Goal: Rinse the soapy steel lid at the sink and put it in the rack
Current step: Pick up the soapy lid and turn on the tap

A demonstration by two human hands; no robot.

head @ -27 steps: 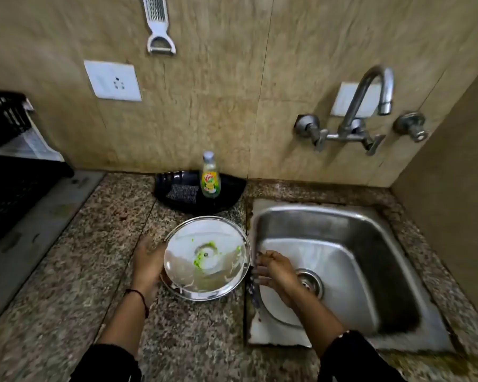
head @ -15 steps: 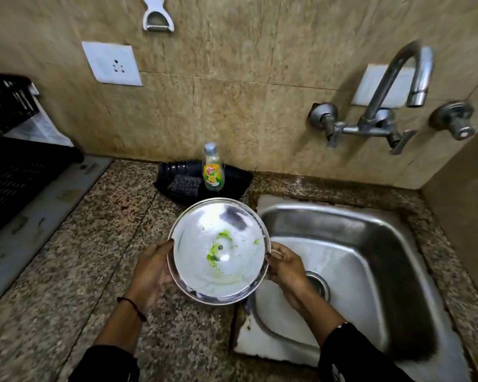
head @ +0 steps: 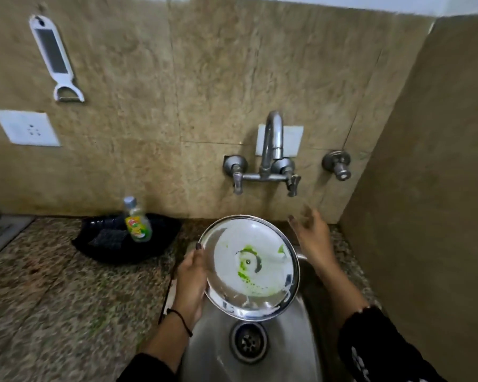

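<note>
A round steel lid smeared with green soap hangs tilted over the steel sink, above the drain. My left hand grips the lid's left rim, thumb on top. My right hand is off the lid, fingers spread, raised to the lid's right below the wall tap. No water runs from the spout. The rack is out of view.
A green dish-soap bottle stands in a black tray with a scrubber on the granite counter to the left. A grater-peeler and a socket hang on the tiled wall. A side wall closes in on the right.
The lid has moved right, from above the counter edge to over the sink basin. My right hand has let go of its rim and risen toward the tap.
</note>
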